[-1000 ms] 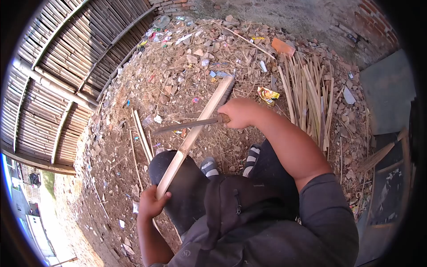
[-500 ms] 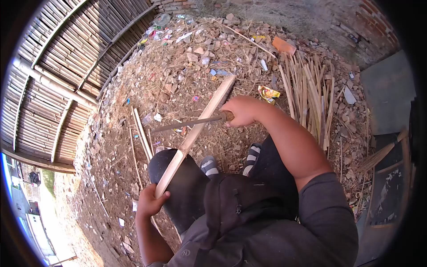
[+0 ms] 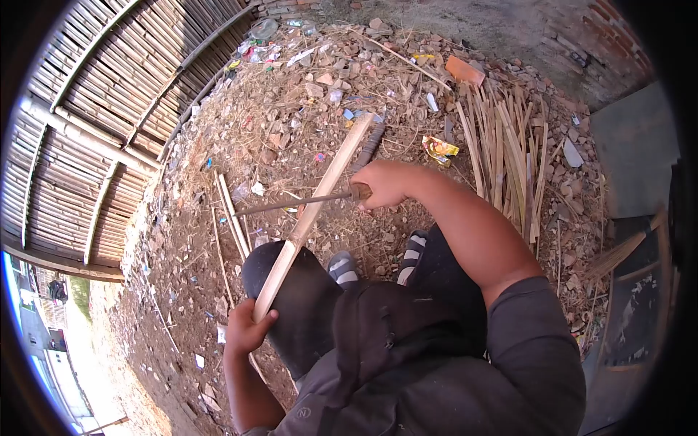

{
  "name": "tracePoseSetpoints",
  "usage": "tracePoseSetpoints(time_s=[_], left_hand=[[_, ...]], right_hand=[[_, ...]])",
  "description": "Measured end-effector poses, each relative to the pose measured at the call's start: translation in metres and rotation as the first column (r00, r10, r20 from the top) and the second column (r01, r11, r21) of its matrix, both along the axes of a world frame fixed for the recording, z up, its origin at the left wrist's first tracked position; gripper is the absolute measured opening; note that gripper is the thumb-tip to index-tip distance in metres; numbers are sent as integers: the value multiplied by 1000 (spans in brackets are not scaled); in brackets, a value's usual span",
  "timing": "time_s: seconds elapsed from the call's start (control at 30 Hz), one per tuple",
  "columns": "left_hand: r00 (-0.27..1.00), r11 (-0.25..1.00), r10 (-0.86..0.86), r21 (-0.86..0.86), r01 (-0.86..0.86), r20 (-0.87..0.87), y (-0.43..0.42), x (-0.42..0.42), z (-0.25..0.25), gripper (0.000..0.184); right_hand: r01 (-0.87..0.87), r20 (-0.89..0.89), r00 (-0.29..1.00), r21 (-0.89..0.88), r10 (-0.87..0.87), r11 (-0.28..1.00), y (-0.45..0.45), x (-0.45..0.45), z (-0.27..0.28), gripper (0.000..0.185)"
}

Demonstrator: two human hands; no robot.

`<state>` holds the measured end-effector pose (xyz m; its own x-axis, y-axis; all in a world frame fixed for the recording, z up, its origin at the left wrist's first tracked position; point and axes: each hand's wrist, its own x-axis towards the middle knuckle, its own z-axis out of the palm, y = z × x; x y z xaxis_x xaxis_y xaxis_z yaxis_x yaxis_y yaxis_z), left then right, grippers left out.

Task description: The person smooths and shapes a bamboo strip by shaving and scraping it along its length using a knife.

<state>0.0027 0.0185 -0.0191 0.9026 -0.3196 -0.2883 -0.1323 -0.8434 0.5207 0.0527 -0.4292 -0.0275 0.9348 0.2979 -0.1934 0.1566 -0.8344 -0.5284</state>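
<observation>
My left hand (image 3: 248, 328) is closed around the lower end of a split bamboo strip (image 3: 280, 275), its thumb lying on the pale inner face. The strip slants up and away over my dark-clothed knee (image 3: 265, 256), with a notch or node near its middle. In my right hand (image 3: 383, 183) is the handle of a long knife (image 3: 287, 203). Its thin blade points left and lies across the strip above the knee. Beside the strip's far end is a dark, ridged object (image 3: 372, 142) on the ground, which I cannot make out further.
A bundle of split bamboo strips (image 3: 505, 156) lies at right, and a few more strips (image 3: 233, 214) lie at left. Rubble, a yellow wrapper (image 3: 440, 150) and an orange brick piece (image 3: 464, 71) litter the ground. A bamboo fence (image 3: 109, 109) and a brick wall (image 3: 509, 36) border the place.
My right hand and the knife have shifted slightly left. The strip's far end has swung a little left and up, showing more of the dark ridged object. My left hand keeps its grip.
</observation>
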Motion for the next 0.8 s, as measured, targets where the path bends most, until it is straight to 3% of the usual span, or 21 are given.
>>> tracePoseSetpoints(time_s=[0.1,0.2,0.37,0.47,0.5,0.6,0.8], left_hand=[[999,1000,11,18,-12,31,-1,-2,0,49],[1000,1000,7,-7,-7,23,-4,-1,0,48],[1000,1000,-11,-7,11,-6,-10,1,9,47],[1000,1000,-21,12,21,15,-4,-2,7,47],[999,1000,-10,12,10,32,-4,-3,5,47],[997,1000,6,31,-8,74,-6,-5,4,47],[1000,999,3,38,-3,10,-9,0,7,47]], right_hand=[[260,-74,965,192,-251,946,-35,12,-14,48],[345,88,932,69,-350,936,-27,12,-16,46],[-44,57,997,-195,56,980,8,-10,8,36],[-23,-9,1000,15,23,1000,-17,2,-6,39],[104,63,991,154,-115,983,-30,7,-25,40],[392,71,910,175,-409,903,-44,15,-23,44],[79,115,991,-155,-62,985,-9,-10,1,30]])
